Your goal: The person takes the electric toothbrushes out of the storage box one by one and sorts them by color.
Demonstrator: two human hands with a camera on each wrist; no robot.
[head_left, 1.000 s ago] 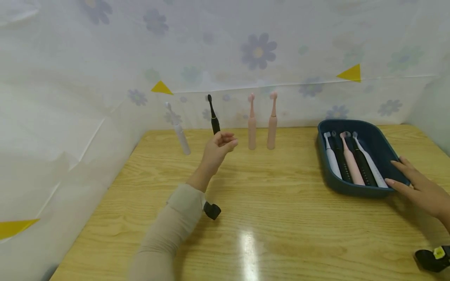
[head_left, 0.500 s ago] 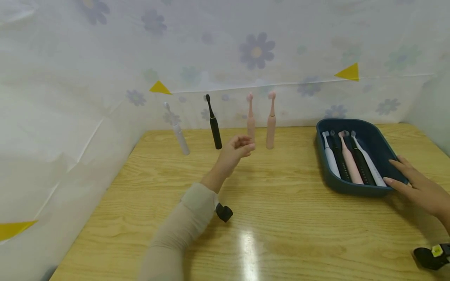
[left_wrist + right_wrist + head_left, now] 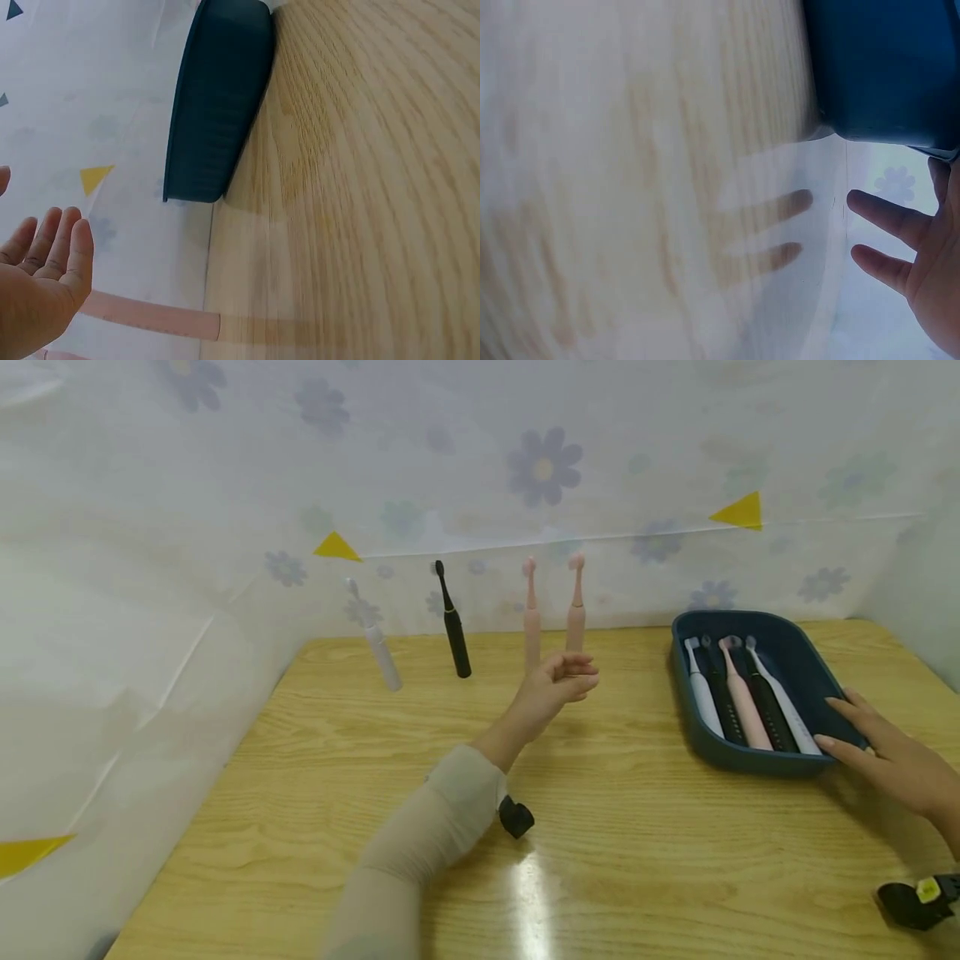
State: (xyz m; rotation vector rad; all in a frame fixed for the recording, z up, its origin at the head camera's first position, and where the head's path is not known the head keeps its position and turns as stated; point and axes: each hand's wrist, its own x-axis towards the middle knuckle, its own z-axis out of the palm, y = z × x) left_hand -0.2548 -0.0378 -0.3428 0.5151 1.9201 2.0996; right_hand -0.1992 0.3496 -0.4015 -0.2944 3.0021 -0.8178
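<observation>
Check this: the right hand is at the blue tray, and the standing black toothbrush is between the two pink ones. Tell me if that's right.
Not quite: the head view shows the standing black toothbrush between the white one and a pink one. The right hand is at the blue tray.

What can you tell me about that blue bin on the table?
The bin is dark blue, open-topped and plastic-looking, with rounded corners. It stands upright on the wooden table, toward the right in the head view. Five toothbrushes lie side by side in it: white, black, pink, black and white. The right hand touches its near right corner.
</observation>
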